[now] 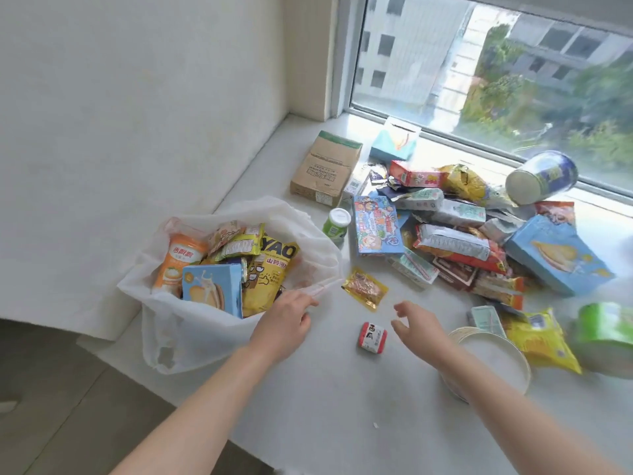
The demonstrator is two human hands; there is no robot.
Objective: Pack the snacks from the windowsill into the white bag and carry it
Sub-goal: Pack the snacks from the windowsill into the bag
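The white bag (191, 334) lies open on the left of the windowsill (325, 389), holding an orange cup (178, 262), a blue box (212, 289) and yellow packets (267, 269). My left hand (284, 320) rests at the bag's near rim, fingers relaxed and holding nothing. My right hand (416, 323) hovers open, fingers loosely spread, just right of a small red-and-white snack (372, 337). A small yellow-edged packet (365, 289) lies between the bag and the pile. A heap of snack boxes and packets (455, 241) covers the right of the sill.
A brown paper packet (325, 166) and a teal box (395, 140) lie near the window. A blue tub (541, 176) lies on its side by the glass. White paper bowls (493, 361) and a green tub (606, 334) sit at right. The sill's front edge drops to the floor.
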